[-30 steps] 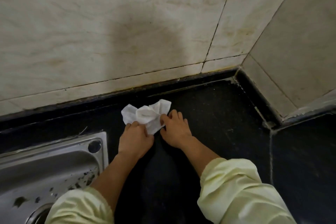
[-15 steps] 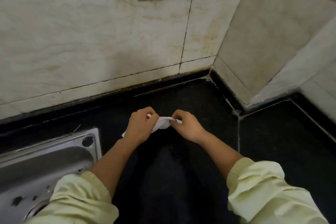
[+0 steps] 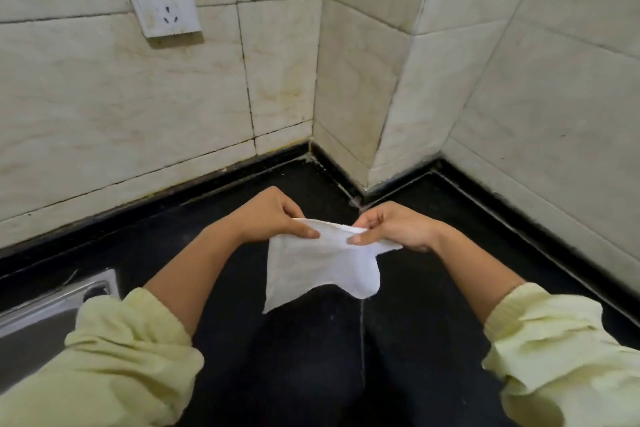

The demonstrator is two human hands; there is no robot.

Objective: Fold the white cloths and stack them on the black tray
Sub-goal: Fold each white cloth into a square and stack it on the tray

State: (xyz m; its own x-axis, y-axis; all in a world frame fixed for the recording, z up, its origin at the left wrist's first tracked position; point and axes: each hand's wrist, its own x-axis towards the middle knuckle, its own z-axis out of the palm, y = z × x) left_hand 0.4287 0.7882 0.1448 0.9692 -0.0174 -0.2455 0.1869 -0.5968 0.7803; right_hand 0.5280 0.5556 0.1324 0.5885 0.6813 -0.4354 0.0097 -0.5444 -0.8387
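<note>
Pale tiles (image 3: pixel 104 97) cover the walls, which meet in a corner at about 12 o'clock. A socket (image 3: pixel 161 0) sits on the wall at 10 o'clock. Below the tiles lies the black desk (image 3: pixel 450 270). The edge of a metal sink (image 3: pixel 52 308) shows at 8 o'clock.

The cloth (image 3: pixel 311 267) is in the middle of the view, up in the air above the desk. The left hand (image 3: pixel 266 215) pinches its top edge with thumb and fingers. The right hand (image 3: pixel 398 225) pinches the same edge just beside it, at 3 o'clock from the left hand. Both grips are closed on the cloth. The rest of it hangs down toward 6 o'clock, loose and a bit wavy, with one corner pointing to 7 o'clock.

A second ago the cloth was a crumpled lump on the desk near the wall, with both hands on it. Half a second ago the hands had lifted it, but it was bunched up between them. Now it has opened out and hangs almost flat.

I think the cloth is being opened so it can be folded. No fold is made yet. The two grips are close together, so the hands may need to slide out to the corners to pull the top edge straight. The black tray is not in view, so I cannot tell where the folded cloth will go.
</note>
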